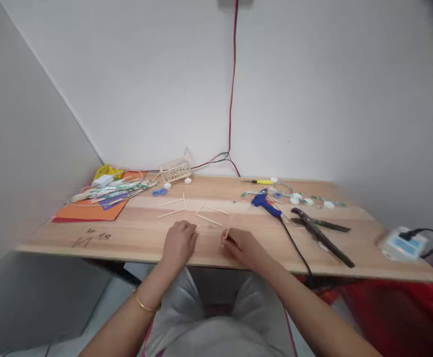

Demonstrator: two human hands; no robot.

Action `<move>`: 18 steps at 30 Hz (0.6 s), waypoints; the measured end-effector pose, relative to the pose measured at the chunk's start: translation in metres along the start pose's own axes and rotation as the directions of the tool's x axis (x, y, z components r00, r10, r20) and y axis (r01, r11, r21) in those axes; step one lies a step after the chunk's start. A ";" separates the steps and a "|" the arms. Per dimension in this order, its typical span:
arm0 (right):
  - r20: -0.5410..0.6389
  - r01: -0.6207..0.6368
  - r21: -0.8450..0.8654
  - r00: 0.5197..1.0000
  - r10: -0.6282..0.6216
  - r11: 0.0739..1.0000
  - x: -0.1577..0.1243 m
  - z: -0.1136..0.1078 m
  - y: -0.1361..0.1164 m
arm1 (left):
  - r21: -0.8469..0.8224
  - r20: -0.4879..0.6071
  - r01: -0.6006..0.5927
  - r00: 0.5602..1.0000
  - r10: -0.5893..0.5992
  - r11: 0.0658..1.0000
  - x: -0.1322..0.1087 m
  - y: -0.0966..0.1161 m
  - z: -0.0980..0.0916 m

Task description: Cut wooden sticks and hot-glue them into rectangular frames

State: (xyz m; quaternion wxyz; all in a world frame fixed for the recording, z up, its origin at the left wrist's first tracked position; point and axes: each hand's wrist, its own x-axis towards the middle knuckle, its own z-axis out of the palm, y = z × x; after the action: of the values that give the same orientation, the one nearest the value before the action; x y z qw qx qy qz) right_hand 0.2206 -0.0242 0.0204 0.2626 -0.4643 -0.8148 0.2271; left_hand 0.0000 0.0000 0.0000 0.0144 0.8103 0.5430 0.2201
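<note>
My left hand [180, 242] rests low over the table near its front edge, fingers curled around a thin wooden stick [198, 226] whose tip pokes out on the right. To its right, my right hand [245, 246] pinches another wooden stick [227, 233] that points upward. Just beyond both hands lie several loose sticks in two three-sided outlines, one on the left [171, 213] and one on the right [209, 220]. Farther back stands a small cart-like frame of sticks [176, 170] with white round wheels [188, 181].
A blue glue gun [266, 203] lies right of centre, its cord running over the front edge. Beside it are black-handled pliers [322, 235], a yellow-handled tool [264, 182] and white caps [328, 204]. Orange paper [90, 212] and wrapped sticks are at left; a white power box [404, 244] at right.
</note>
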 end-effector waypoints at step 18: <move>0.053 -0.120 0.389 0.993 0.107 0.913 0.003 -0.016 -0.017 | -0.827 0.365 0.364 0.927 -0.084 0.428 -0.004 0.063 -0.022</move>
State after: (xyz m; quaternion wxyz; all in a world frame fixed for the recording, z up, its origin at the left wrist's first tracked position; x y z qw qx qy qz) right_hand 0.2189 -0.0279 0.0436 0.3242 -0.4454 -0.7285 0.4072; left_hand 0.0458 -0.0340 0.0357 0.5346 0.6250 0.4459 0.3532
